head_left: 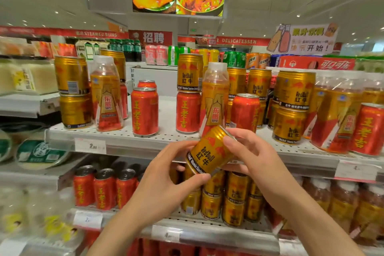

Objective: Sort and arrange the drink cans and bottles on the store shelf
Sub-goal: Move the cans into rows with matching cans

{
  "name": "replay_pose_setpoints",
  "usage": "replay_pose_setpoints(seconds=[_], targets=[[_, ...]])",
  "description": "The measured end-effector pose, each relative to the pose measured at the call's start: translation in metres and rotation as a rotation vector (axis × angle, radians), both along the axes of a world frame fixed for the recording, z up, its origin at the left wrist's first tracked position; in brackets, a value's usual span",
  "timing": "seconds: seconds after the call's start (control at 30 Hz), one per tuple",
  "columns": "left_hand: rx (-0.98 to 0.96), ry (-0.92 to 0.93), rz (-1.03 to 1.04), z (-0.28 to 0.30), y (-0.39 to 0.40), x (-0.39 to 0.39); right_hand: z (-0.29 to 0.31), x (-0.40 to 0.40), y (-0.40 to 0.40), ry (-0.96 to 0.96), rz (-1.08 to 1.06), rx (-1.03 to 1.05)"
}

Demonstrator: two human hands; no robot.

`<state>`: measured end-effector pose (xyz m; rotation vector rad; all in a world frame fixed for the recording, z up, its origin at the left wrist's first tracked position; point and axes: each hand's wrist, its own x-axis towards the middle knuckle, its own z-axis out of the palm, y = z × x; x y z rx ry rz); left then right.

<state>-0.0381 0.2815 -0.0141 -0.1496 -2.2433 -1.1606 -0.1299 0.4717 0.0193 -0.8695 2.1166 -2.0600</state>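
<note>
Both hands hold one gold Red Bull can [209, 149], tilted, in front of the upper shelf's edge [145, 144]. The left hand [166, 174] curls round its lower end; the right hand [249, 156] pinches its top rim, though that end seems partly hidden. Just behind stands a tall bottle [215, 97], between red cans [188, 111], with a gold can stacked on the left one

Upper shelf [116, 141]: five red cans [144, 111], two near-centre bottles [106, 100]; one hand-held gold can [209, 150].
</note>
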Motion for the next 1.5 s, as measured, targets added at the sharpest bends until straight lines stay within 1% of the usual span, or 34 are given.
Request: replay_pose_setpoints(seconds=[0.13,0.3,0.43,0.57,0.7,0.77,1.0,1.1,1.17,1.27,1.4,1.5], targets=[[-0.028,0.011,0.009,0.007,-0.017,-0.012,0.004,-0.013,-0.017,0.019,0.024,-0.018],[-0.051,0.028,-0.012,0.006,-0.030,-0.028,0.010,-0.016,-0.027,0.037,-0.021,0.015],[-0.037,0.064,-0.096,0.005,-0.035,-0.038,0.012,-0.011,-0.028,0.033,-0.095,0.017],[-0.064,0.087,-0.152,0.003,-0.031,-0.048,0.011,-0.006,-0.021,0.015,-0.171,0.029],[-0.034,0.107,-0.215,0.001,-0.020,-0.053,0.013,-0.003,-0.011,0.040,-0.243,0.052],[-0.067,0.121,-0.216,0.002,-0.012,-0.056,0.015,-0.003,-0.002,0.055,-0.270,0.072],[-0.123,0.190,-0.190,0.012,0.036,-0.077,0.039,-0.013,0.043,0.171,-0.339,0.158],[-0.123,0.199,-0.172,0.014,0.056,-0.087,0.049,-0.022,0.061,0.236,-0.358,0.227],[-0.162,0.200,-0.158,0.016,0.065,-0.093,0.055,-0.030,0.070,0.251,-0.360,0.239],[-0.220,0.234,-0.113,0.023,0.066,-0.102,0.060,-0.043,0.083,0.312,-0.411,0.296],[-0.232,0.285,-0.008,0.038,0.057,-0.108,0.063,-0.058,0.098,0.367,-0.460,0.371],[-0.330,0.311,0.049,0.050,0.057,-0.112,0.064,-0.066,0.103,0.426,-0.443,0.458]])
